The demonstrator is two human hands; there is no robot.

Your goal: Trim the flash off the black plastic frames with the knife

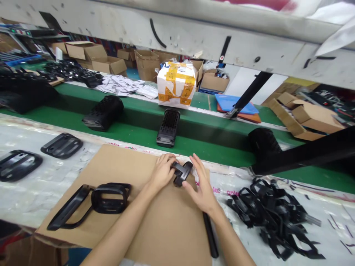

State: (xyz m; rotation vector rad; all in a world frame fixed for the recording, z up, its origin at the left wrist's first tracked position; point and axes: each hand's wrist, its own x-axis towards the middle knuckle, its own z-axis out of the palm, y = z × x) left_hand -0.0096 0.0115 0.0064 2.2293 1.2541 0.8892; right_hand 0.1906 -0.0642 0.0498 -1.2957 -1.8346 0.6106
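Note:
My left hand (pixel 162 171) grips one side of a small black plastic bracket (pixel 181 173) above the cardboard sheet (pixel 169 225). On the bracket's other side is my right hand (pixel 202 188), thumb and fingers spread apart; whether its thumb touches the part I cannot tell. A black rod-like tool (pixel 210 234) lies under my right forearm, along the sheet's right edge. To the left on the cardboard rest a black rounded frame (pixel 109 199) and a longer black frame piece (pixel 70 208).
Right of the cardboard lies a tangled pile of black brackets (pixel 274 214). Two black oval plates (pixel 62 145) sit at left. Beyond is a green conveyor belt (pixel 135 127) carrying black housings (pixel 168 127). A dark slanted post (pixel 307 151) stands at right; a beam (pixel 183 35) crosses overhead.

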